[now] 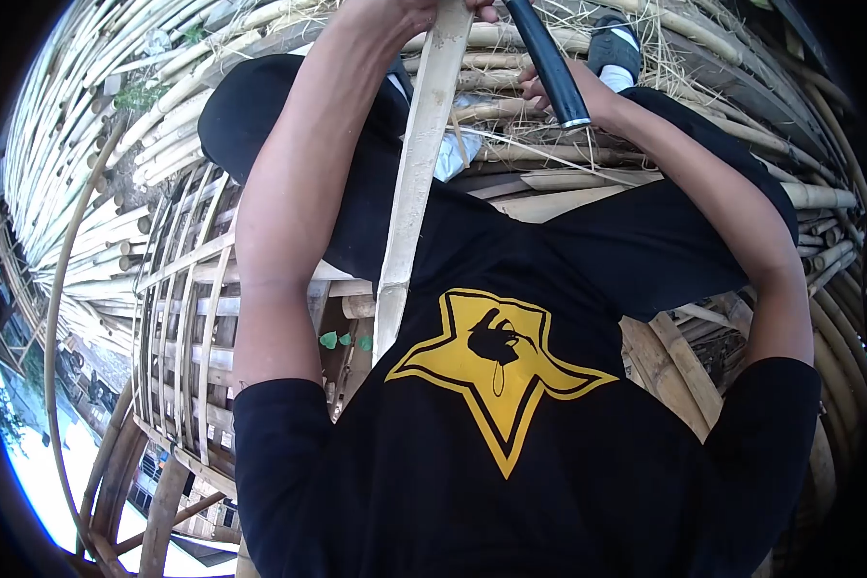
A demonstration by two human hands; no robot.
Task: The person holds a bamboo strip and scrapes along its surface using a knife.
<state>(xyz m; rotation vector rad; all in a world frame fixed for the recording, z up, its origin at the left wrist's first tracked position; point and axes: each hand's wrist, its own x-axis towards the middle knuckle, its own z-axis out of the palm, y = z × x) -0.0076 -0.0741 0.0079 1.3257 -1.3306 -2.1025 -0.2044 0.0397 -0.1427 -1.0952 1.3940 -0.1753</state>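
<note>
My left hand (405, 12), cut off by the top edge, is closed around the upper part of a long split bamboo strip (421, 164). The strip slopes down across my lap, its lower end against my shirt. To the right, a curved black tool handle (552, 67) with a shiny metal ring at its lower end lies across my right hand (588, 91). Curled fingertips show on the handle's left side; the handle hides the rest of the grip. What the handle joins to is out of view above.
Bamboo poles (511, 77) and loose shavings cover the ground between my legs. A slatted bamboo frame (188, 318) stands at my left, with stacked poles (96, 173) beyond it. A dark shoe (614, 43) shows near the top right. More bamboo (679, 361) lies at my right.
</note>
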